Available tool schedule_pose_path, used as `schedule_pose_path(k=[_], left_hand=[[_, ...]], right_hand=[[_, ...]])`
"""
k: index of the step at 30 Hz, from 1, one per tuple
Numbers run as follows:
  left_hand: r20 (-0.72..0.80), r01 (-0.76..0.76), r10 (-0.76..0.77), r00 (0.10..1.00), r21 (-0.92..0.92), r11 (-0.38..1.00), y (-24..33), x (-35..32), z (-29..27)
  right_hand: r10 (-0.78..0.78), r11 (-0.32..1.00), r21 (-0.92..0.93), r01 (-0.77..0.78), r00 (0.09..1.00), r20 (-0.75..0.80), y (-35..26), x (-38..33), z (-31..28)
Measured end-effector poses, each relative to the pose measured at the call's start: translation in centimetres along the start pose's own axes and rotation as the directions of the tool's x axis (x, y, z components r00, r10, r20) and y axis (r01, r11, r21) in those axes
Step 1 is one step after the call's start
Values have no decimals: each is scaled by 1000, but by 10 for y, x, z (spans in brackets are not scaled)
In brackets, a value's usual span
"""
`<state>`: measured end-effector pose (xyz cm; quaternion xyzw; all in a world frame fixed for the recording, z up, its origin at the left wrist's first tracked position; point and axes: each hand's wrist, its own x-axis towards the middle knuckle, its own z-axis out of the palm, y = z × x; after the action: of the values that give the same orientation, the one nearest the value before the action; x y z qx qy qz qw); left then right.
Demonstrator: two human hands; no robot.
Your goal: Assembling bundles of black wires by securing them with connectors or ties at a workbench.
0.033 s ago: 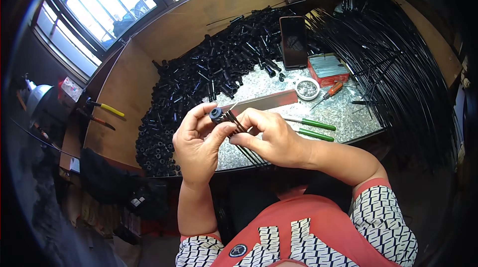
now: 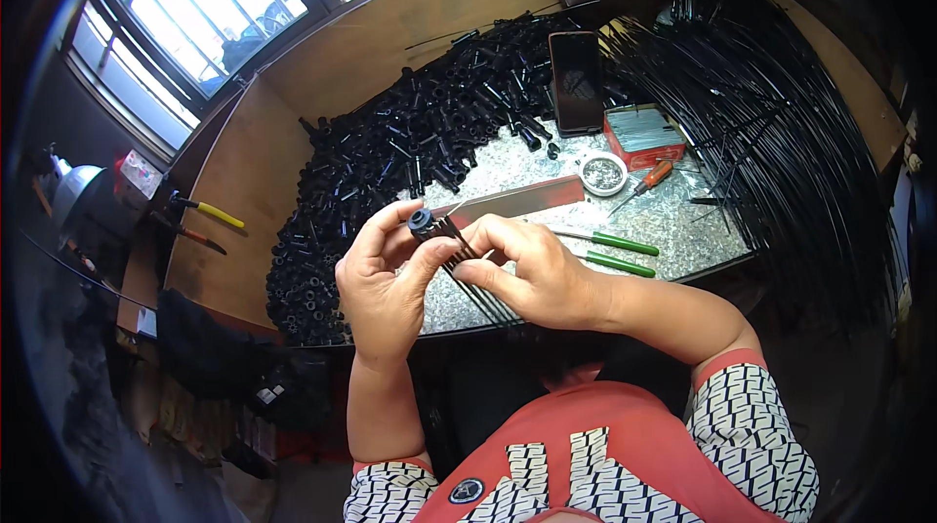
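My left hand grips a small black round hub between thumb and fingers, just above the table's front edge. A fan of thin black rods runs from the hub down and to the right. My right hand pinches these rods just below the hub, and its fingertips touch my left thumb. Both hands are held over the speckled tabletop.
A big pile of short black tubes covers the table's left and back. A dark phone, a red box, a small white dish, an orange-handled screwdriver and green-handled tools lie at the right. Long black rods arc along the right side. Yellow-handled pliers lie on the wooden board at the left.
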<state>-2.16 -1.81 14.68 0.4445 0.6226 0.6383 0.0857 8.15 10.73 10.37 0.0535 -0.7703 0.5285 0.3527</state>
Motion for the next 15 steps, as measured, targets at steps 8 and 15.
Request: schedule_pose_path(k=[8, 15], left_hand=[[185, -50, 67, 981, -96, 994, 2, 0, -18], [125, -104, 98, 987, 44, 994, -6, -20, 1]], right_hand=[[293, 891, 294, -345, 933, 207, -3, 6, -4], [248, 951, 158, -266, 961, 125, 0, 5, 5]])
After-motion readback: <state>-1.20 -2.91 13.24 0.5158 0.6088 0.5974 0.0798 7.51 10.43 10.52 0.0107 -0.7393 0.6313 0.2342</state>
